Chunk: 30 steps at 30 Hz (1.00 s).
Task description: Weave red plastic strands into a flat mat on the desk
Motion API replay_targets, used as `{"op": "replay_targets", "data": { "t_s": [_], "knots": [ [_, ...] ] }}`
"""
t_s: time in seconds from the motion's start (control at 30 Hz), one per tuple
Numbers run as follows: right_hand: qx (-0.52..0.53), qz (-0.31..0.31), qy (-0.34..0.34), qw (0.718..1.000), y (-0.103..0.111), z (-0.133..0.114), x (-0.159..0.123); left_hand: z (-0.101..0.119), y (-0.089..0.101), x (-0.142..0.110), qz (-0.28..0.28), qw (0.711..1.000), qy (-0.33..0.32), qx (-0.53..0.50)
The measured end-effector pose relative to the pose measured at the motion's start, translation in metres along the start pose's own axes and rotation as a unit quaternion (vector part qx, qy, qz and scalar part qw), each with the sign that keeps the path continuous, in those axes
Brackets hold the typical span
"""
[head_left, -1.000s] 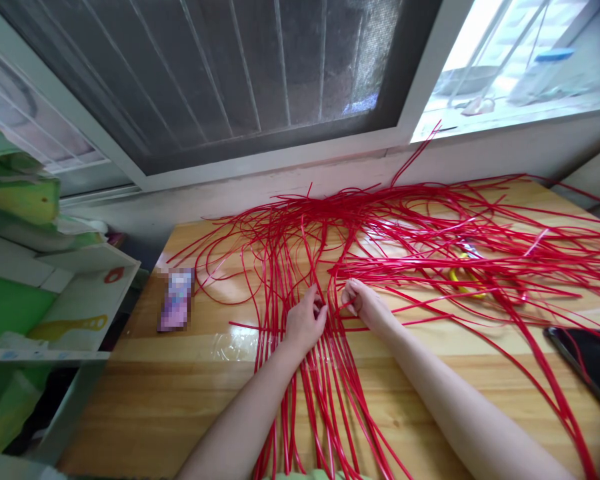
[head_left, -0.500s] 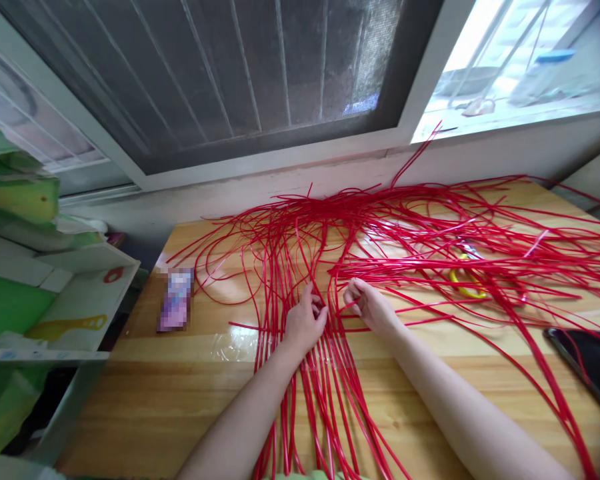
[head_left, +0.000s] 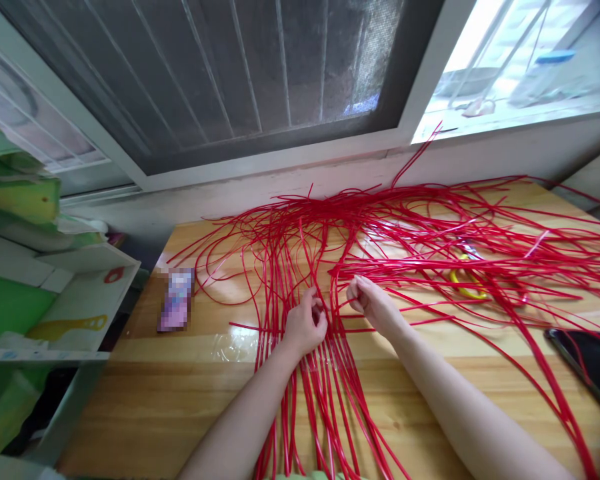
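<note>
Long strands: red, running down the middle of the table [head_left: 145, 400] from the heap toward the near edge; these long strands [head_left: 349, 363] lie side by side under both forearms' reach.
Left hand: curled over the long strands, this left hand [head_left: 307, 321] has its thumb and fingers close together; whether it grips any strand, I cannot tell.
Right hand: just right of the long strands, this right hand [head_left: 373, 305] seems to pinch a short strand [head_left: 346, 304] between narrowed fingertips.
Cross strand: one cross strand [head_left: 243, 326] pokes out left of the long strands; its path under the left hand is hidden.
Tape: clear tape [head_left: 235, 347] lies across the long strands, apparently fixing them down.
Done: the long strands look laid out and taped, with only a little crosswise work begun, I judge.
Left: no tightly woven patch shows; most strands lie loose in the heap [head_left: 340, 203] behind.
Scissors: yellow-handled scissors [head_left: 467, 277] lie among loose strands, right.
</note>
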State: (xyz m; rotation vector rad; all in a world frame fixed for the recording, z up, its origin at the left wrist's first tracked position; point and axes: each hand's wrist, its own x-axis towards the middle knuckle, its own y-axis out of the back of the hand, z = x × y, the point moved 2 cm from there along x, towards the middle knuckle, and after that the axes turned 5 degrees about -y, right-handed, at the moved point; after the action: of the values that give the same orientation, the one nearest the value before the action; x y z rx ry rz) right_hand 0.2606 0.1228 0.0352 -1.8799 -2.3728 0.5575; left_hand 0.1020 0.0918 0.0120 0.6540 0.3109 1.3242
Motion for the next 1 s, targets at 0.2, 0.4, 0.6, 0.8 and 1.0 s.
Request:
{"op": "replay_targets", "data": {
  "t_s": [0.2,0.4,0.6,0.8,1.0],
  "knots": [
    [-0.276,-0.05,0.059,0.958,0.006,-0.019,-0.01,-0.003,0.001,-0.001,-0.004,1.0,0.004,-0.007],
    [-0.621,-0.072,0.086,0.776,0.01,-0.007,-0.021,0.0,0.001,-0.001,0.002,1.0,-0.011,-0.02],
    [-0.68,-0.049,0.069,0.728,0.027,-0.015,-0.027,0.003,0.003,0.0,0.0,0.999,-0.011,-0.044],
    [-0.671,-0.093,0.022,0.735,0.035,-0.015,-0.043,0.003,0.002,0.0,0.013,0.998,-0.006,-0.054],
    [-0.674,-0.115,0.016,0.73,0.042,-0.008,-0.042,0.002,0.003,-0.001,0.026,0.999,-0.003,-0.046]
  ]
}}
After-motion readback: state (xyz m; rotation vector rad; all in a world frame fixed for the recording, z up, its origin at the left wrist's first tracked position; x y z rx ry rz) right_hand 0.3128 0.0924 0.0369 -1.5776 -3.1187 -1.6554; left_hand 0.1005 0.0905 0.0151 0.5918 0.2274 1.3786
